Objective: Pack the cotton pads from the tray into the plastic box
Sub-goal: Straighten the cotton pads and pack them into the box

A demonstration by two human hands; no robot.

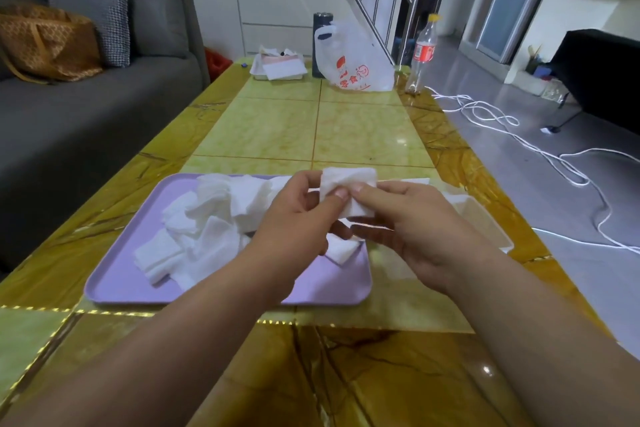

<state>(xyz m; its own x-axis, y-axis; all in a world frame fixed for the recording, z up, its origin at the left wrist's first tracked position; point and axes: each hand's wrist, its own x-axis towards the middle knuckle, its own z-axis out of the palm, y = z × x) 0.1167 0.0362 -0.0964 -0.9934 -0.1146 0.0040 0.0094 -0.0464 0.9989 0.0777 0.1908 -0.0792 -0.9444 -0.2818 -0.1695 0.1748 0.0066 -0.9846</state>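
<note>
Holding one cotton pad (348,189) between both thumbs, the left hand (298,218) and right hand (405,229) pinch it closed above the gap between the lilac tray (114,282) and the clear plastic box (485,215). A loose pile of pads (207,229) remains on the tray. Current step, by judgement: straightening before packing. Next move: carry the pad right and lay it flat in the box.

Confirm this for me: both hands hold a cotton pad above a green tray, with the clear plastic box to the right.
Wrong on one point: the tray is purple, not green, as the head view shows. Both the left hand and right hand hold a cotton pad above it, with the clear plastic box to the right.
</note>
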